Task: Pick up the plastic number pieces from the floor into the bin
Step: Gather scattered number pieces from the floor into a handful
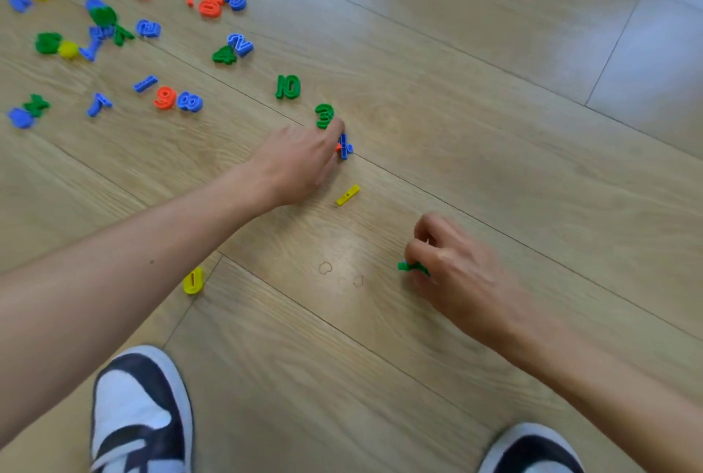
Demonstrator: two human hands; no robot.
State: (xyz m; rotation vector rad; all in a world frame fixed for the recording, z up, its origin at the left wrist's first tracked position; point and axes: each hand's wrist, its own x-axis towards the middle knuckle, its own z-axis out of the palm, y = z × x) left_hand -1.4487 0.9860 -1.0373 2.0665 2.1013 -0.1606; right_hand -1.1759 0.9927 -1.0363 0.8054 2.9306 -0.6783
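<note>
Right hand [452, 263]: fingers curled, pinching a small green piece [409, 266] low over the floor [494, 92]. The piece's shape is not readable.

Left hand [300, 160]: arm stretched forward, fingers bent down onto a blue piece [345, 147] with a scrap of red showing under it. The fingertips are hidden behind the knuckles, so I cannot tell whether the grip has closed. One finger lies against a green 3 [324, 115].

Nearby and loose: a yellow bar [348, 195] just beside the left wrist, a yellow 0 [193, 281] under the forearm, and a green 10 [288, 87] beyond the 3. The main scatter of pieces [164, 97] lies well apart, far left. Shoes [140, 408] are at the bottom edge.

Step, as I judge it: gathering, early on, with most pieces still down. The bin is not in view.

Next: secure the blue piece, lift it clear of the 3, then carry both handfuls to the bin.
</note>
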